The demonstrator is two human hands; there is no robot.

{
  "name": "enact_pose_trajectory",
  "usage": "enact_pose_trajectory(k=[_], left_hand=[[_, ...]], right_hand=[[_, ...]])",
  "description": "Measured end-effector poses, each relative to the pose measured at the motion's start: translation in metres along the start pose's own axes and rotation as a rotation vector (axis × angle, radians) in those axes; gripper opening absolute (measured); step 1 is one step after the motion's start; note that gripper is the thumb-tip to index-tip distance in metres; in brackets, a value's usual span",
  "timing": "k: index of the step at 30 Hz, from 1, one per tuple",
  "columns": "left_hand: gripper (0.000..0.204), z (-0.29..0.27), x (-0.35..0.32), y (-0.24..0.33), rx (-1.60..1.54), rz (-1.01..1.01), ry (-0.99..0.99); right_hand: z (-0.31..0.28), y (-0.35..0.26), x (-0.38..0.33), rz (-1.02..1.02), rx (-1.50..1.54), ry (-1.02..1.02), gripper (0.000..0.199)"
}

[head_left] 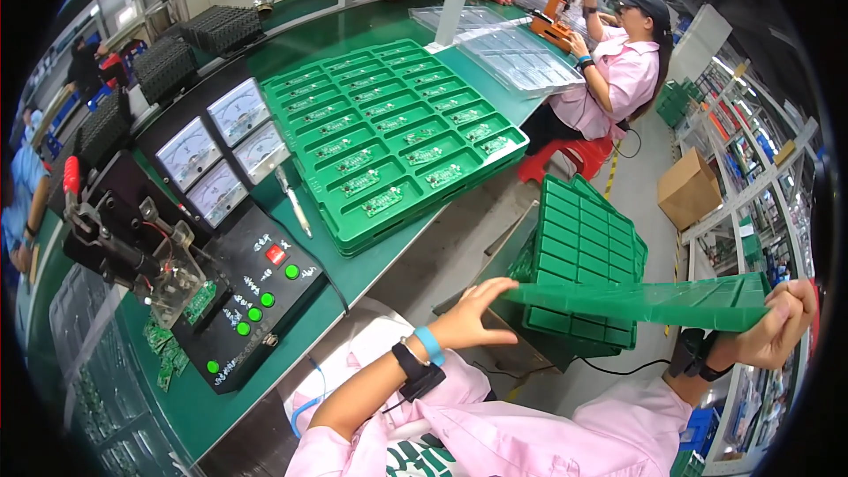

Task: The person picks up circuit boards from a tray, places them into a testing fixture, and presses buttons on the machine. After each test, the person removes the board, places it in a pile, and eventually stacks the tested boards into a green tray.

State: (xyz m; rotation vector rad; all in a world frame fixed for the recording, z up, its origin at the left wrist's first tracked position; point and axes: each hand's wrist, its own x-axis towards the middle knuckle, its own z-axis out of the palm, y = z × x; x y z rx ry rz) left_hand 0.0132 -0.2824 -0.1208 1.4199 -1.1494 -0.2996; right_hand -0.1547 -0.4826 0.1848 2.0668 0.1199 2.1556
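Down past the near edge of the green workbench [371, 265], both hands hold one empty green compartment tray [654, 300], seen almost edge-on and roughly level. The left hand [473, 318] grips the tray's left end, fingers curled over its top edge with the thumb stretched along the side; a blue band and a dark wrist strap sit on that wrist. The right hand [782, 327] clamps the tray's right end, fingers folded over the rim and thumb beneath it. Just behind and below the held tray stands a stack of similar green trays [583, 256], tilted, off the bench and beside its near edge. On the bench itself, toward its middle, lies a wide green tray filled with small circuit boards [397, 132], one board in each compartment. At the bench's left edge sits a black test box [238, 274] with three white dial meters, a red button and several green buttons, and a clamp fixture [168, 274] holding a small board stands just beside it. A pen-like tool [293, 199] lies between the test box and the filled tray. Clear plastic trays [521, 57] rest near the far right corner, where another person in a pink smock and dark cap [618, 62] sits on a red stool [574, 155]. A cardboard box [689, 185] stands on the floor, well apart.
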Motion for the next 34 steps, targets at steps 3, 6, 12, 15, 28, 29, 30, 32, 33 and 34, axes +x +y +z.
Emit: enact_pose_trajectory(k=[3, 6, 12, 15, 28, 29, 30, 32, 33, 34], left_hand=[[0.040, 0.001, -0.004, -0.012, 0.089, 0.045, 0.018], [0.036, 0.009, -0.002, -0.010, 0.009, 0.062, 0.099], [0.029, -0.018, -0.009, 0.016, -0.140, -0.268, 0.467], [0.031, -0.030, -0.002, 0.032, -0.217, -0.274, 0.619], [0.048, -0.069, -0.064, 0.062, -0.679, -0.329, 0.461], [0.047, -0.079, -0.086, 0.068, -0.609, -0.371, 0.332], [0.045, -0.091, -0.109, 0.077, -0.448, -0.326, 0.222], [0.044, -0.117, -0.150, 0.108, -0.249, -0.289, 0.051], [0.044, -0.128, -0.169, 0.120, -0.211, -0.301, -0.013], [0.048, -0.130, -0.199, 0.126, -0.245, -0.289, 0.031]], right_hand=[[0.021, -0.007, -0.001, -0.018, 0.071, 0.043, 0.022], [0.038, -0.018, 0.008, -0.084, 0.114, 0.091, 0.025], [0.077, -0.047, -0.006, -0.188, 0.169, 0.026, 0.035], [0.088, -0.055, -0.067, -0.293, 0.146, -0.428, 0.030], [0.227, -0.169, -0.202, -0.098, 0.684, -0.916, 0.050], [0.235, -0.176, -0.203, -0.095, 0.708, -0.903, 0.049], [0.241, -0.184, -0.203, -0.107, 0.730, -0.907, 0.049], [0.249, -0.196, -0.205, -0.095, 0.770, -0.887, 0.049], [0.251, -0.198, -0.207, -0.080, 0.782, -0.880, 0.048], [0.254, -0.203, -0.206, -0.074, 0.792, -0.868, 0.049]])
